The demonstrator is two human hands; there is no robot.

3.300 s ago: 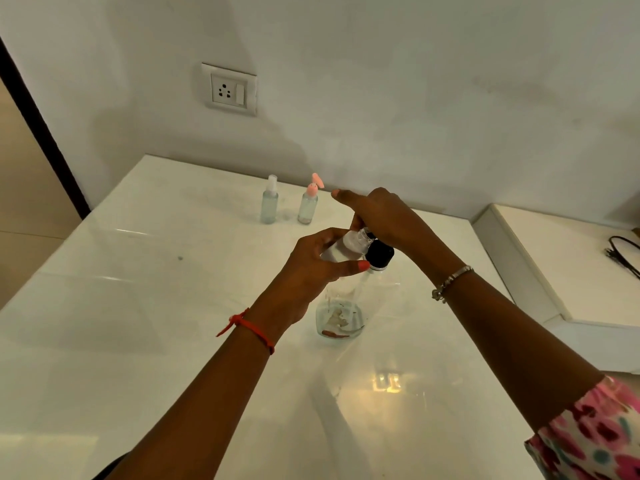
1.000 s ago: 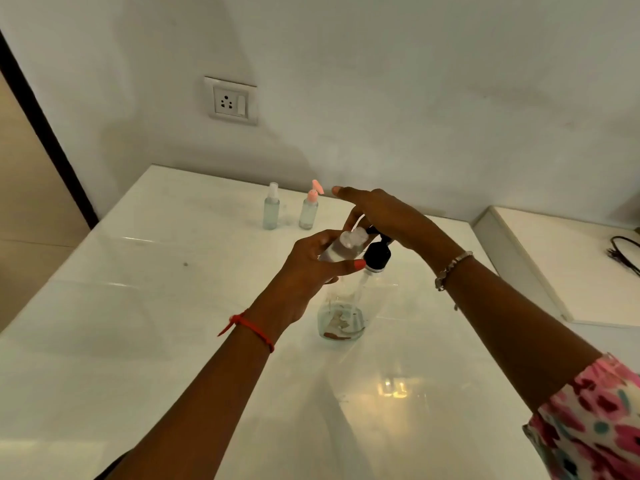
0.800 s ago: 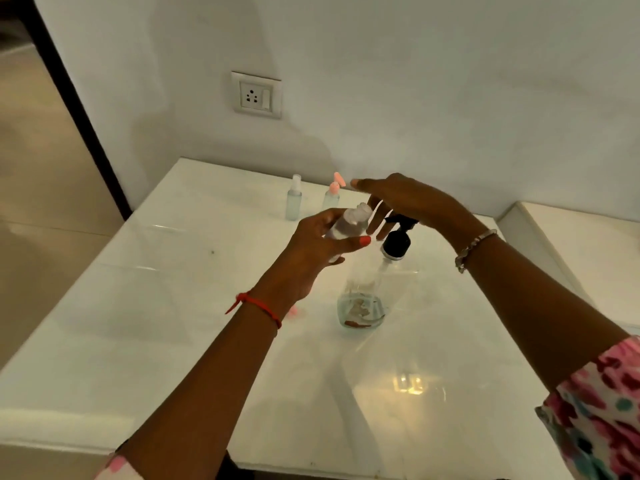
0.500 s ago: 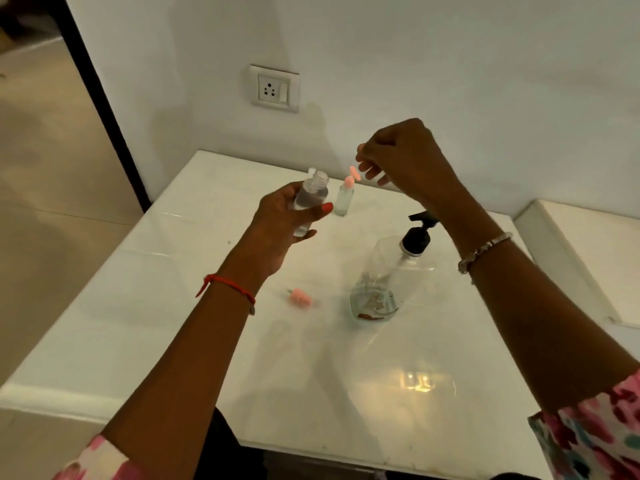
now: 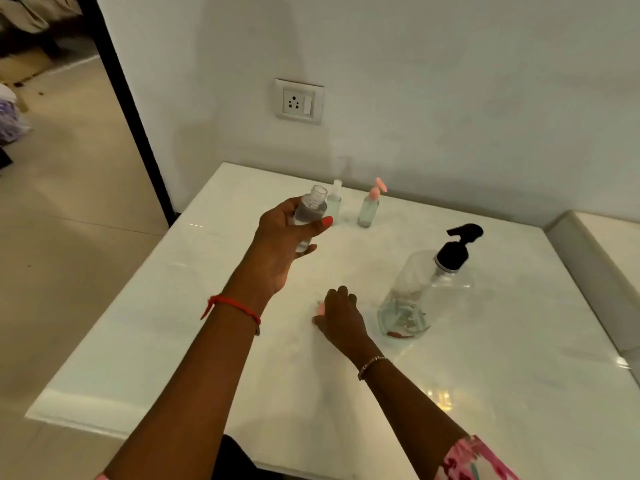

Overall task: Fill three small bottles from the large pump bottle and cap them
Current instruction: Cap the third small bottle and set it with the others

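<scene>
A: The left hand (image 5: 287, 233) is up above the worktop (image 5: 485, 393), thumb and fingers (image 5: 323, 221) wrapped round a small bottle (image 5: 310, 211).

B: Which way is it pointing?

A: Long axis close to vertical, open neck on top, no cap on it. It hangs over the far left part of the worktop, in front of a clear-topped bottle (image 5: 334, 202). A pink-topped bottle (image 5: 370, 209) stands just right of that one. Both are upright and near the wall (image 5: 450, 98).

B: And the right hand (image 5: 341, 318)?

A: It's down on the worktop, knuckles up, fingers bent over a pink cap (image 5: 320, 308). Only a sliver of pink peeks out at its left edge, so I can't tell if the grip is closed on it.

B: The pump bottle (image 5: 426, 292)?

A: Standing just right of that hand, clear body, black pump head, spout aimed left.

B: The room?

A: There's a glossy white worktop pushed into a corner. I can also see a pale wall with a socket (image 5: 299, 101), a dark door frame (image 5: 128, 109) on the left, and a tiled floor (image 5: 69, 202) beyond it.
</scene>
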